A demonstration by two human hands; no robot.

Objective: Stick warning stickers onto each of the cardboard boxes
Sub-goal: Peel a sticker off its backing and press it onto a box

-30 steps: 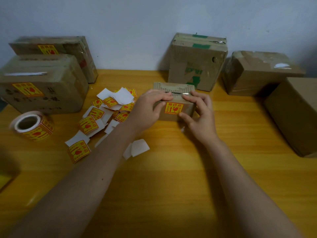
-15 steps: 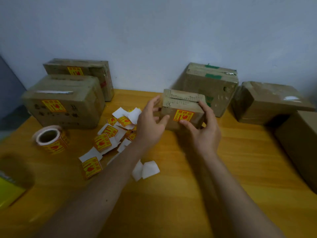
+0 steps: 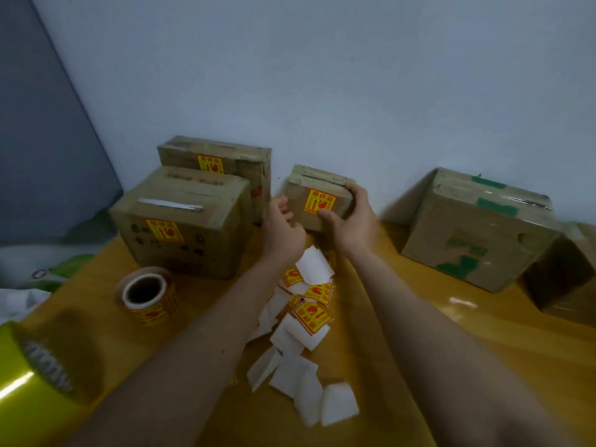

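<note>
A small cardboard box (image 3: 311, 185) with a yellow and red warning sticker (image 3: 320, 200) on its front sits near the wall. My right hand (image 3: 353, 221) grips its right side, thumb on the front. My left hand (image 3: 283, 230) is at its left edge, fingers apart; I cannot tell whether it touches. Two stickered boxes stand to the left, a large one (image 3: 183, 221) and one behind it (image 3: 219, 156). A sticker roll (image 3: 146, 295) lies at front left. Loose stickers and white backing papers (image 3: 306, 317) lie under my arms.
A large box with green tape (image 3: 477, 227) stands at the right by the wall, another box (image 3: 567, 279) beyond it at the frame edge. A yellow tape roll (image 3: 29, 375) is at the near left. Bags (image 3: 38, 269) lie off the table's left edge.
Both hands have carried the small stickered box from the table's middle back and left toward the wall, beside the two stickered boxes. My left hand has loosened from its side.
</note>
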